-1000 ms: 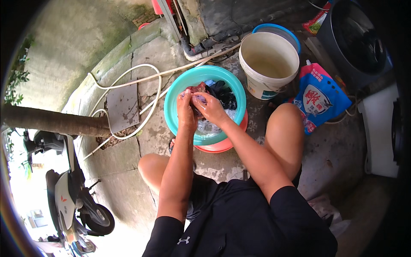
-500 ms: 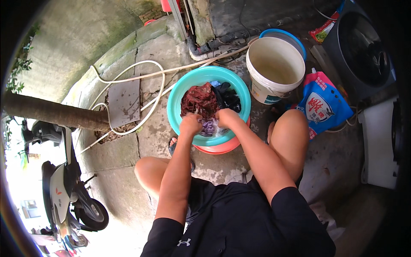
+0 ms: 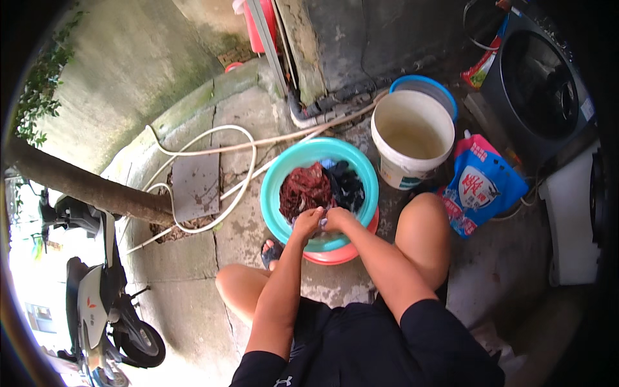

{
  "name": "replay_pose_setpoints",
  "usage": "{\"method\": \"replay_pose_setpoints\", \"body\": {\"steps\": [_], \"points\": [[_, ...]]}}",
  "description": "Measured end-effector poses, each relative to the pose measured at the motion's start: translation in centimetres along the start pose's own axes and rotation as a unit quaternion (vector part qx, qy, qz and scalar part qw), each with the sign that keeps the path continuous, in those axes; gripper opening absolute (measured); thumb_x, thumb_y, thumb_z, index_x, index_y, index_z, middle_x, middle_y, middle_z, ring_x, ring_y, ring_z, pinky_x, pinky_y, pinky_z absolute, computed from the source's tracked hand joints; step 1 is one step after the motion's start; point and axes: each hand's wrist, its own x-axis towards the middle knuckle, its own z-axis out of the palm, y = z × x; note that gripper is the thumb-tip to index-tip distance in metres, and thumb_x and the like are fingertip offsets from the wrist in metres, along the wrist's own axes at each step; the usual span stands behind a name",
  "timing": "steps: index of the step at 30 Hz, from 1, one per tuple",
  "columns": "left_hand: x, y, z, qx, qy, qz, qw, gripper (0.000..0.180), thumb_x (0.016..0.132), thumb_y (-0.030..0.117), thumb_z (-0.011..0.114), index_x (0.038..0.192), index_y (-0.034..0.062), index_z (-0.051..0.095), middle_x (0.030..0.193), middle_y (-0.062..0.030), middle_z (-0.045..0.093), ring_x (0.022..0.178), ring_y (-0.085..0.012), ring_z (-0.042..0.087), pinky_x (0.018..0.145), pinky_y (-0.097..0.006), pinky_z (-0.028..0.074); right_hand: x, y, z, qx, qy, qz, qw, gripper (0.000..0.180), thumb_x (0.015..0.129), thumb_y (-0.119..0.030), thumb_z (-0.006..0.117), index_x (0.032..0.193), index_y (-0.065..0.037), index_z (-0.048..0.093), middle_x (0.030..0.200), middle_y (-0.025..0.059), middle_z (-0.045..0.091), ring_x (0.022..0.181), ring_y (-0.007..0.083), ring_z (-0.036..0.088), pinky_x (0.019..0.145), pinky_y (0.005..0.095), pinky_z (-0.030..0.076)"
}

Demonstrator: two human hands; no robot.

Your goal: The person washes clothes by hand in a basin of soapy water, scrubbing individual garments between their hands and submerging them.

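Note:
A turquoise basin (image 3: 269, 201) holds wet laundry, resting on a red basin (image 3: 335, 257) that shows below its near rim. My left hand (image 3: 307, 224) and my right hand (image 3: 336, 220) meet over the near part of the turquoise basin, fingers closed on a light purple cloth (image 3: 323, 222) mostly hidden by them. Just beyond my hands lies a crumpled dark red garment (image 3: 307, 187). To its right are black clothes (image 3: 347, 184), with a bit of light blue fabric at the far side.
Right of the basins stand a white bucket (image 3: 409, 151), a blue-rimmed tub (image 3: 445, 95) and a blue and pink detergent bag (image 3: 482, 184). A dark washing machine (image 3: 541, 84) is farther right. Left are a looped hose (image 3: 253, 161), a tree trunk (image 3: 97, 187) and a parked scooter (image 3: 97, 284).
My hands have come closer together over the purple cloth. The whole scene has shifted down in view, showing more of the wall beyond.

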Motion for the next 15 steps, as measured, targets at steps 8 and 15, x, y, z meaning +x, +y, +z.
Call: {"method": "replay_pose_setpoints", "body": {"steps": [8, 15], "points": [[-0.3, 3.4, -2.0, -0.398, -0.096, -0.120, 0.904, 0.062, 0.095, 0.063, 0.038, 0.133, 0.0169, 0.055, 0.123, -0.0079, 0.065, 0.106, -0.0286, 0.064, 0.085, -0.053, 0.050, -5.7, -6.5, -7.7, 0.465, 0.203, -0.200, 0.838, 0.022, 0.080, -0.011, 0.065, 0.095, 0.004, 0.066, 0.081, 0.0112, 0.066, 0.072, 0.0154, 0.061, 0.066, 0.0312, 0.049], [-2.9, 9.2, -0.4, -0.637, -0.211, 0.078, 0.737, 0.039, 0.095, 0.039, 0.051, 0.121, 0.0112, 0.059, 0.114, -0.0104, 0.066, 0.102, -0.0251, 0.065, 0.090, -0.044, 0.053, -8.1, -7.7, -9.7, 0.301, 0.425, -0.235, 0.821, 0.029, 0.074, -0.026, 0.075, 0.086, -0.002, 0.064, 0.085, 0.0191, 0.062, 0.082, 0.0374, 0.059, 0.078, 0.0454, 0.048]]}}
